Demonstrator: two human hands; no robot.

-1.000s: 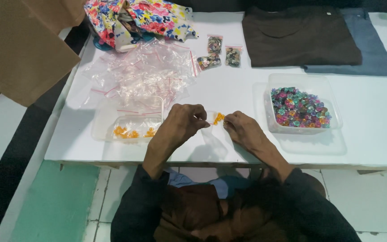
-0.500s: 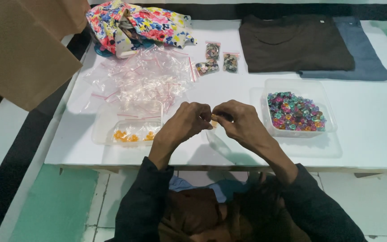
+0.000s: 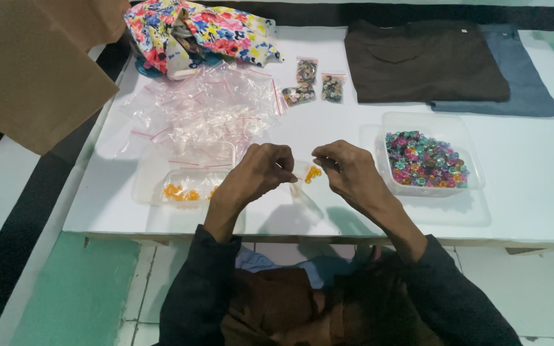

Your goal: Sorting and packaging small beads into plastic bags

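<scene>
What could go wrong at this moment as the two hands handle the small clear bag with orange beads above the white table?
1. The small clear plastic bag of orange beads hangs between the left hand and right hand; a slip might scatter beads over the white table.
2. The hands work near the table's front edge, so loose beads could roll onto the floor.
3. The open clear tub of multicoloured beads sits beside the right hand; a nudge could spill it.

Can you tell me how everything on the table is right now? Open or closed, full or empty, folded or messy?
small clear bag: held between both hands, orange pieces inside
left hand: pinching the bag
right hand: pinching the bag
colourful bead tub: open, nearly full
orange bead tub: open, few pieces left
empty bags: loose messy pile
filled bags: lying flat
brown shirt: folded
blue cloth: folded
flowery cloth: crumpled
</scene>
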